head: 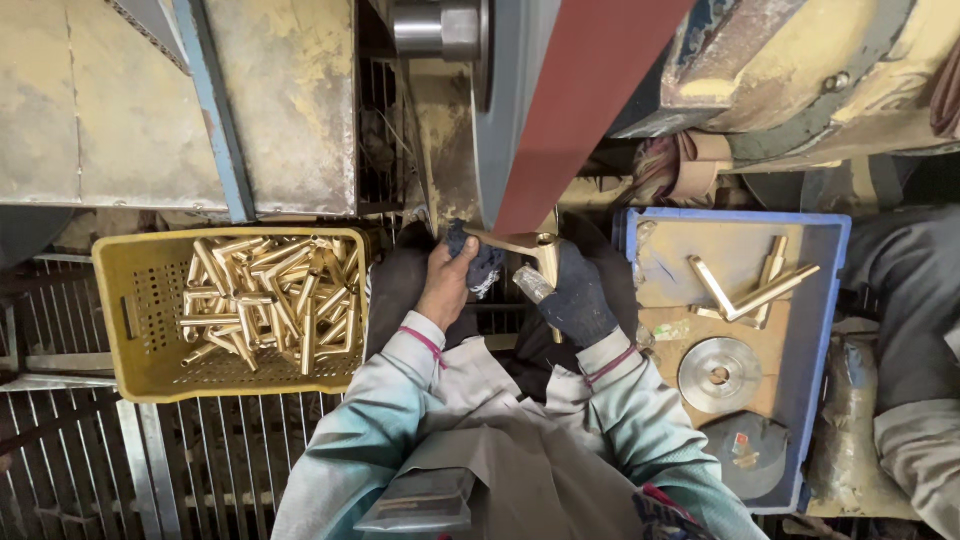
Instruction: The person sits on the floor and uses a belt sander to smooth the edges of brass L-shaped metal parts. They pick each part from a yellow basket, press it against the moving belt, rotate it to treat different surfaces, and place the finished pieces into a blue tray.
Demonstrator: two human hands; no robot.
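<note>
A brass L-shaped pipe fitting [520, 245] is pressed against the lower end of a reddish-brown sanding belt [585, 90]. My left hand [447, 283], bare and clutching a dark blue cloth [482, 262], grips the fitting's left arm. My right hand [575, 295], in a dark glove, holds the fitting's lower arm. Both hands sit just in front of my lap, between two crates.
A yellow perforated crate [135, 345] on the left holds several brass fittings [270, 300]. A blue tray [825, 300] on the right carries a few brass fittings [750, 295], a round metal disc [718, 375] and a dark disc. Machine housing looms above; metal grating covers the floor.
</note>
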